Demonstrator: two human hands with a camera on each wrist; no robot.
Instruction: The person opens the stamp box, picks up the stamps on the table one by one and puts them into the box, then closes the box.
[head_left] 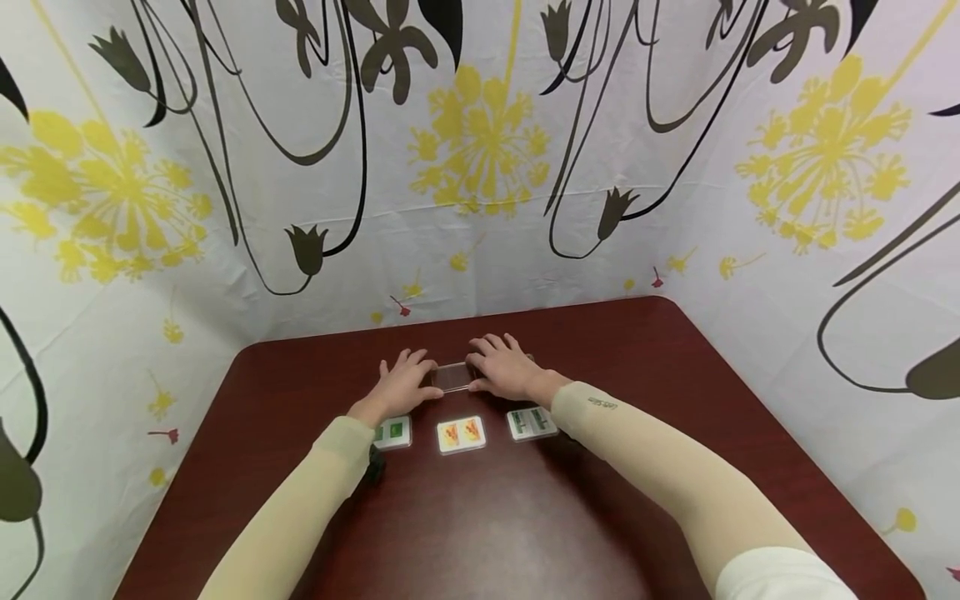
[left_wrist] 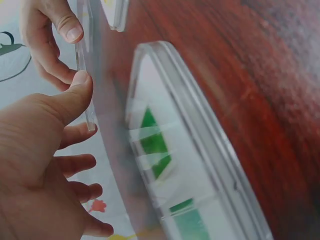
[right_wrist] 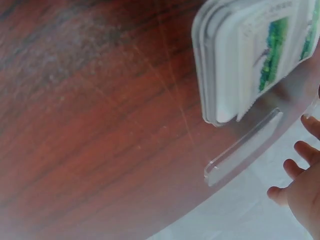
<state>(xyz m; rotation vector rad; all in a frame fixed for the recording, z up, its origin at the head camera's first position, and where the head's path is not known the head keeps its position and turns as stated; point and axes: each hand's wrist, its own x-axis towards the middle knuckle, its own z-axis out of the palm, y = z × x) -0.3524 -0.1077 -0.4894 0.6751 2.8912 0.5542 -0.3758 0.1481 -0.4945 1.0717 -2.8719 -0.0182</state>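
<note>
At the middle of the table's far part, a thin clear plastic cover (head_left: 453,377) is held between both hands. My left hand (head_left: 401,383) pinches its left end; in the left wrist view the thumb (left_wrist: 80,85) and index finger meet at its edge, the other fingers spread. My right hand (head_left: 506,369) grips the opposite end, its thumb on the near edge. Nearer lie clear cases: one with green stamps (head_left: 394,432) by the left wrist, one with orange pictures (head_left: 461,434) in the middle, one with green-and-white stamps (head_left: 531,422) by the right wrist.
Another clear plastic piece (right_wrist: 245,147) lies on the table beside the right hand, beyond the right case. The dark red wooden table (head_left: 480,517) has rounded far corners. A flower-patterned white curtain (head_left: 480,250) stands behind and at both sides.
</note>
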